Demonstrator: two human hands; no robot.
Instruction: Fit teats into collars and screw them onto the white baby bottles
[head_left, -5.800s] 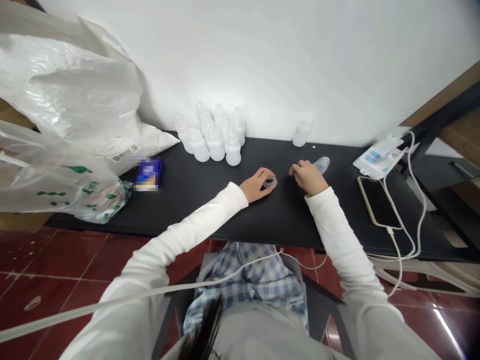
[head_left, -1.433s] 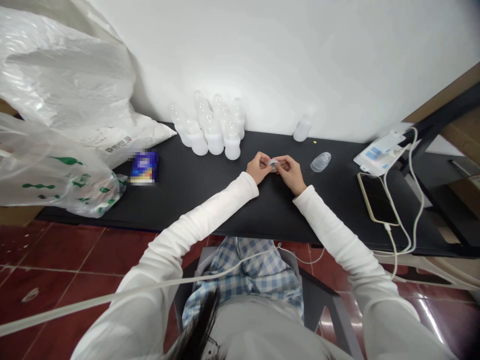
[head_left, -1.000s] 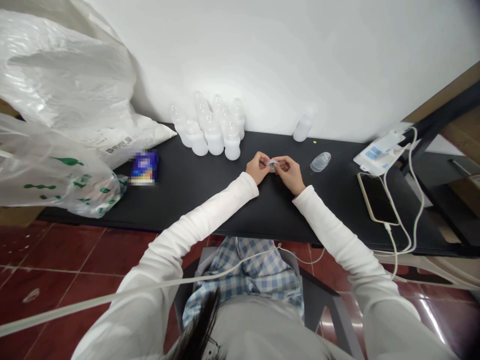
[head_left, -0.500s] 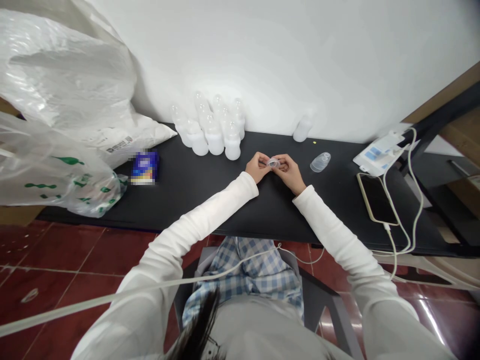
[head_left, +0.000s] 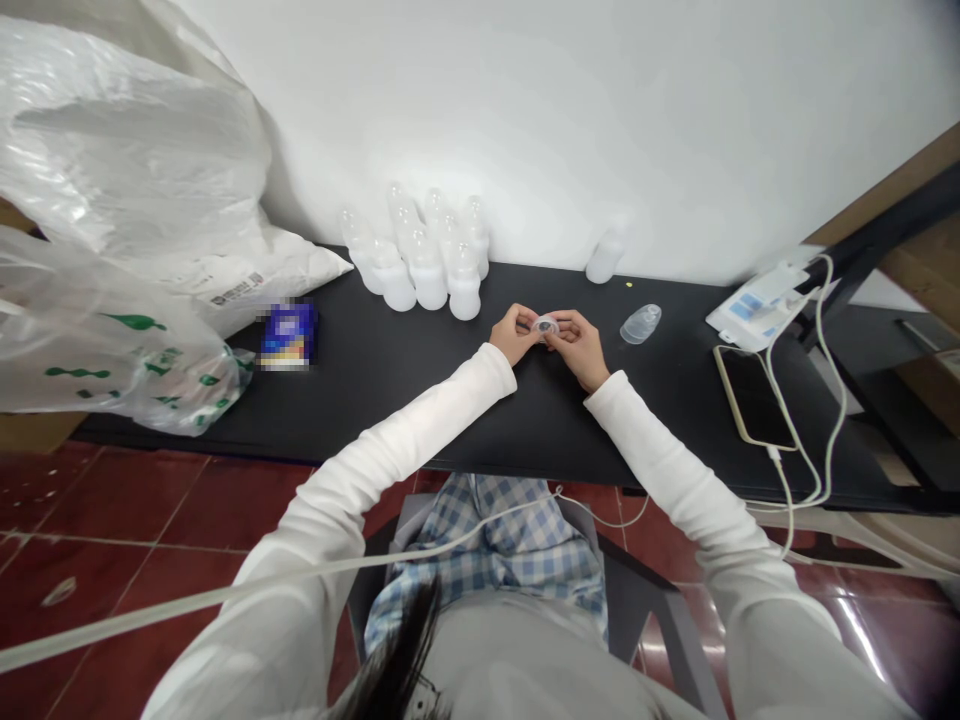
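My left hand (head_left: 515,334) and my right hand (head_left: 580,346) are both closed, pinching a small translucent bottle ring (head_left: 545,325) from its two sides just above the table. Its round opening faces up toward me, and a dark spot shows in its middle. Fingers hide much of its rim. To the right of my hands a clear domed bottle cap (head_left: 641,324) lies on its side. Farther back, a white baby bottle (head_left: 602,261) stands by the wall. On the left is a cluster of several white baby bottles (head_left: 430,284) with clear domed caps, upright and close together.
A blue packet (head_left: 290,333) lies on the black table (head_left: 375,385) at the left, beside large white plastic bags (head_left: 135,150). At the right are a phone (head_left: 756,398), a white box (head_left: 757,305) and cables (head_left: 832,400). A pale cord (head_left: 322,570) crosses above my lap.
My right thumb and fingers have shifted slightly on the bottle ring, and the ring has tipped a little. Both arms and everything else stay where they were.
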